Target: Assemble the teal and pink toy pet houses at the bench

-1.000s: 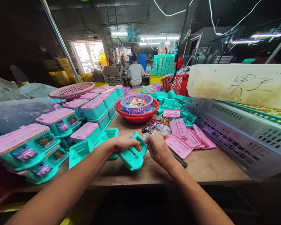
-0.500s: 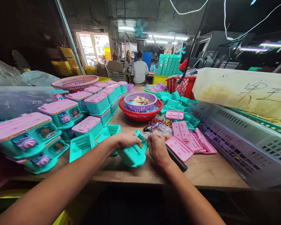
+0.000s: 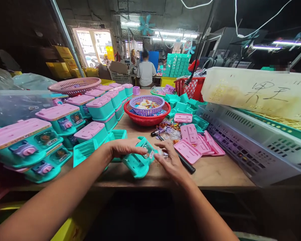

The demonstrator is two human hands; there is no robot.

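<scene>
My left hand [image 3: 124, 147] grips a teal plastic toy box [image 3: 137, 162] tilted above the wooden bench's [image 3: 215, 175] front edge, fingers wrapped over its top. My right hand [image 3: 170, 160] is beside the box's right end, its fingers spread and touching that end near a small round window. A black tool [image 3: 186, 164] lies on the bench just right of my right hand. Pink lids [image 3: 188, 150] lie in a loose pile beyond it.
Finished teal boxes with pink lids [image 3: 57, 120] are stacked at the left. A purple basket [image 3: 146, 105] sits in a red basket [image 3: 146, 119] at centre back, with small parts [image 3: 168, 130] in front. Grey crates [image 3: 256, 140] fill the right. A person [image 3: 145, 72] stands far back.
My left hand has turned the teal box so its windowed side faces up. My right hand has opened its fingers and drawn slightly back. The camera tilted a little.
</scene>
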